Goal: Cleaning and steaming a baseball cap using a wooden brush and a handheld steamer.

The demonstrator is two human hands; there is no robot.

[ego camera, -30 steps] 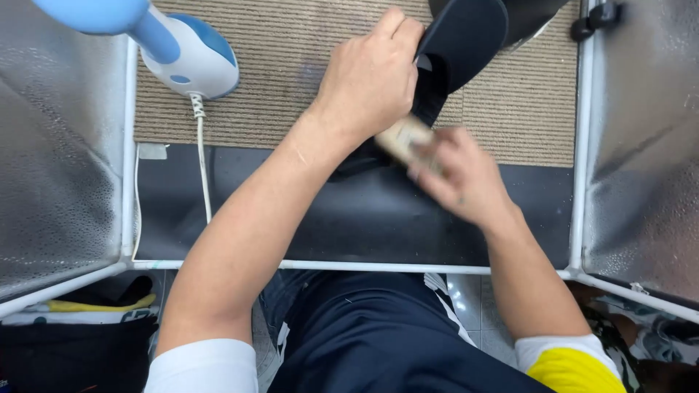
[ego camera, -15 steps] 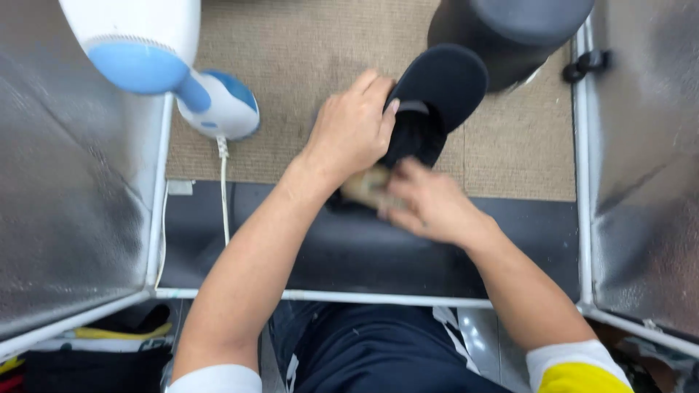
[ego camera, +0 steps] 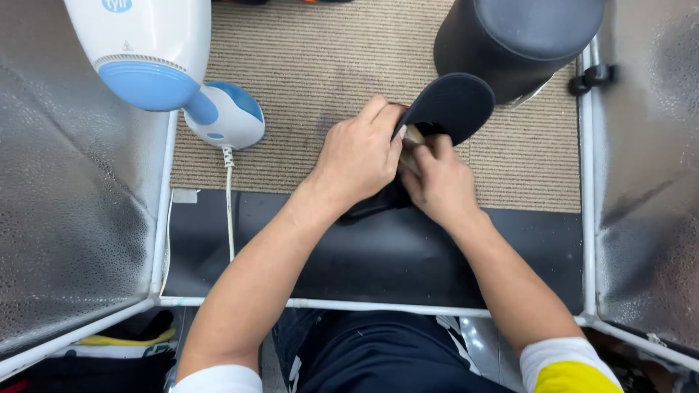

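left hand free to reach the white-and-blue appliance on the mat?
Probably not yet: the left hand is gripping the dark shoe. The path over the mat to the appliance looks unobstructed otherwise.

White & blue handheld steamer (ego camera: 153,62) at 10 o'clock w/ its white cord (ego camera: 228,204) trailing down, big black cylinder (ego camera: 513,40) at 1 o'clock, beige ribbed mat (ego camera: 306,65) underneath, silvery foil panels (ego camera: 65,218) on both sides.
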